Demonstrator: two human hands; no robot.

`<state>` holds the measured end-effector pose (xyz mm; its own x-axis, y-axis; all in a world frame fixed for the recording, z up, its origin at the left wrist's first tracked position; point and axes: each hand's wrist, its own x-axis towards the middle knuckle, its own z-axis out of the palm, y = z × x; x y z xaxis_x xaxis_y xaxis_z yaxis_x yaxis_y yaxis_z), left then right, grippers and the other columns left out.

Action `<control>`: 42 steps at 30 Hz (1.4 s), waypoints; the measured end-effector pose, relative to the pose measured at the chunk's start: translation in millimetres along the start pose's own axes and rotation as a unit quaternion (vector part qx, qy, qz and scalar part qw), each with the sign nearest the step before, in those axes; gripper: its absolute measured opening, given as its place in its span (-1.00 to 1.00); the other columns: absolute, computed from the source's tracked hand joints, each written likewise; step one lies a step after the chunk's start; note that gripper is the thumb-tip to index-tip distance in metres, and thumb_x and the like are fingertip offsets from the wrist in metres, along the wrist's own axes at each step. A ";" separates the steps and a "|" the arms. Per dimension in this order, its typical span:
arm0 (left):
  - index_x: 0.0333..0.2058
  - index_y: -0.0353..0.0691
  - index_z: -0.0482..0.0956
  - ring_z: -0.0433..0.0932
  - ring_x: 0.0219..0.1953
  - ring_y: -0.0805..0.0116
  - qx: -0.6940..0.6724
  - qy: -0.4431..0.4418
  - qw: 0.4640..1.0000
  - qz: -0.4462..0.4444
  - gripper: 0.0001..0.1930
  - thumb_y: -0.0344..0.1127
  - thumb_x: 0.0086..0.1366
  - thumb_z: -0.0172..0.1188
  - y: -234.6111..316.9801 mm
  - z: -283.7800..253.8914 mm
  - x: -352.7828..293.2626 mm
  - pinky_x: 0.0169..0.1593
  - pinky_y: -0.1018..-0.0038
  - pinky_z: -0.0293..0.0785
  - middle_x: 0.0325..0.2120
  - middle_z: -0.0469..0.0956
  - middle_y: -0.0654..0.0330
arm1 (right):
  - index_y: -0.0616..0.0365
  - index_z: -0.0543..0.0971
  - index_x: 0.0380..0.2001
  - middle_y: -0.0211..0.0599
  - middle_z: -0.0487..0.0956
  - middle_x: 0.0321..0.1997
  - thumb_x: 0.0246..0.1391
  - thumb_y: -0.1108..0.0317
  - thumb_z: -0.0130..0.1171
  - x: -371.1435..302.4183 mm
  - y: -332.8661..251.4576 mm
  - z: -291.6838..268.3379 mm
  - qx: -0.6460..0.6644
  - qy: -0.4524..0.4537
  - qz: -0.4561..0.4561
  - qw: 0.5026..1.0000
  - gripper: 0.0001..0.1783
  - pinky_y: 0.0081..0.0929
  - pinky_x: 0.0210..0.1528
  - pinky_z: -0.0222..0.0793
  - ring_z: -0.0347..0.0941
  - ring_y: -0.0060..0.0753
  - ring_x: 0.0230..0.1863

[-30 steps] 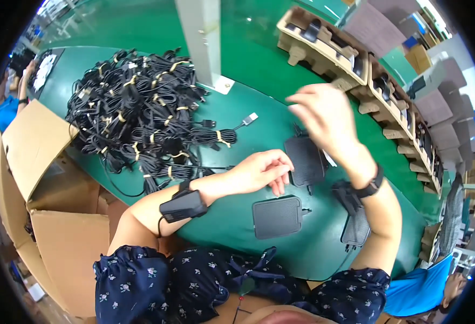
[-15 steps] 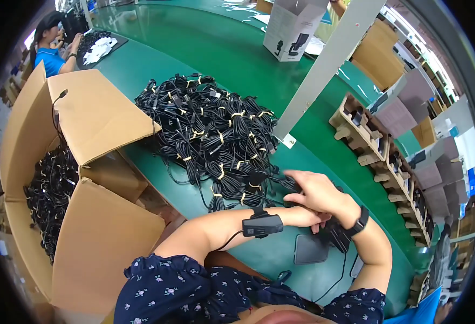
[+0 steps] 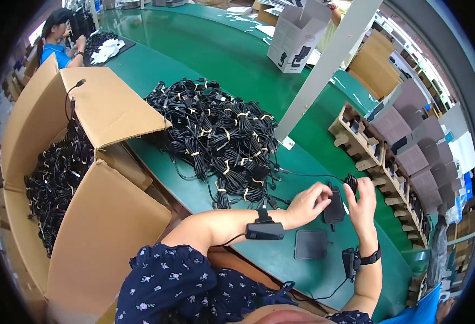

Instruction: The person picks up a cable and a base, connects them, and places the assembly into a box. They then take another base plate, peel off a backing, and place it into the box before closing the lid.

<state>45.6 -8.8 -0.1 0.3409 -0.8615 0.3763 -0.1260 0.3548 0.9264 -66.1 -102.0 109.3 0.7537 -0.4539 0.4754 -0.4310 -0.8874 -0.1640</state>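
A coiled cable [image 3: 350,181] is clamped in the grip of the right hand [image 3: 363,208], whose fingers partly hide it, over the tabletop [image 3: 286,264]. The left hand [image 3: 303,208] has its grip parted beside a black box [image 3: 334,209], and I cannot tell whether they touch. Farther left, tangled loops blur together in a cable pile [image 3: 221,132], and flaps partly cover a carton [image 3: 108,232].

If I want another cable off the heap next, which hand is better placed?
Probably the left hand: it is nearer the cable heap, with its thumb and fingers apart. The right hand is farther from the heap and has a coiled cable at its fingertips.
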 end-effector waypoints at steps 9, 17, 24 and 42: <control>0.03 -0.27 0.27 0.31 0.08 0.06 0.347 0.073 0.919 0.172 -0.49 -0.32 0.11 0.19 -13.2 -21.9 18.3 0.13 0.26 0.22 -0.06 0.39 0.06 | 0.29 0.49 -0.32 -0.39 0.42 -0.33 -0.10 0.50 0.21 -20.7 -19.5 -24.9 0.311 -0.128 0.114 0.935 -0.79 -0.64 -0.31 0.32 0.39 -0.58 -0.35; -0.19 -0.12 0.34 0.21 -0.73 0.62 -0.405 -0.262 0.843 -0.239 -0.60 0.09 0.36 -0.26 15.0 -6.5 7.0 -0.65 0.69 0.11 -0.68 0.34 0.36 | 0.14 0.32 0.05 -0.16 0.33 0.03 -0.14 0.37 0.24 -33.4 -26.1 -4.0 0.101 0.043 0.009 0.994 -0.39 -0.31 0.08 0.23 0.27 -0.21 0.06; -0.28 -0.18 0.41 0.12 -0.73 0.66 -0.312 -0.326 0.836 -0.313 -0.73 -0.14 0.37 -0.18 19.3 -17.4 7.3 -0.68 0.68 0.01 -0.69 0.27 0.38 | 0.16 0.26 0.14 -0.23 0.43 -0.23 -0.15 0.33 0.18 -52.0 -24.1 -9.7 -0.053 -0.176 -0.175 0.967 -0.30 -0.29 -0.07 0.24 0.36 -0.25 -0.20; -0.18 -0.30 0.39 0.46 -0.36 0.50 -0.092 -0.129 0.959 -0.234 -0.84 -0.39 0.33 -0.07 -9.1 -1.7 13.0 -0.32 0.61 0.39 -0.29 0.49 0.17 | -0.04 0.55 -0.20 -0.15 0.58 -0.39 0.06 -0.06 0.02 -61.2 244.8 -113.1 -0.244 0.217 0.347 0.879 -0.60 -0.26 -0.29 0.38 0.50 -0.04 -0.32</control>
<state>52.7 -22.7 -3.6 0.0750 -0.9949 -0.0668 0.1591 -0.0542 0.9858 -273.8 -282.3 137.8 0.0108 -0.7045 0.7096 -0.9536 -0.2207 -0.2046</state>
